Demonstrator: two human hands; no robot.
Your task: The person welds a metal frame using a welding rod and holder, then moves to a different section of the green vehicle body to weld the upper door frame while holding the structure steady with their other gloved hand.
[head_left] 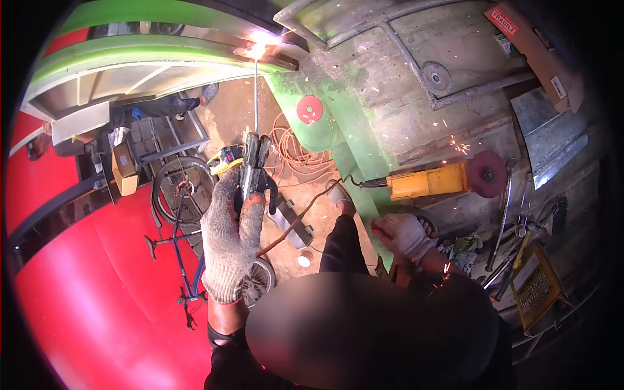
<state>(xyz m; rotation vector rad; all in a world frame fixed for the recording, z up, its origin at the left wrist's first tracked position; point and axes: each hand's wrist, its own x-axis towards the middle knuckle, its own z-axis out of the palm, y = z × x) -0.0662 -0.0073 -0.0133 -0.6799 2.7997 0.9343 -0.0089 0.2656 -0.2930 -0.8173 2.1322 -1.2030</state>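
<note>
My left hand [233,237], in a grey knitted glove, is closed around a welding electrode holder [253,166]. A long, thin electrode [256,97] rises from its jaws. At the far tip a bright welding arc [260,49] burns against a dark metal edge by the green frame [143,55]. My right hand [403,235], also gloved, is curled at the edge of the workbench [370,130]; whatever its fingers may hold is hidden. Beyond it lies a yellow angle grinder [429,181] with a dark red disc. Sparks fly near the grinder and over my right forearm.
A red disc [309,110], a grey disc [436,78], a bent metal tube frame [406,58] and a cardboard box [536,55] lie on the bench. Coiled orange cable [296,146] and a bicycle [182,221] are below, left. Another person's leg [185,104] shows behind the frame.
</note>
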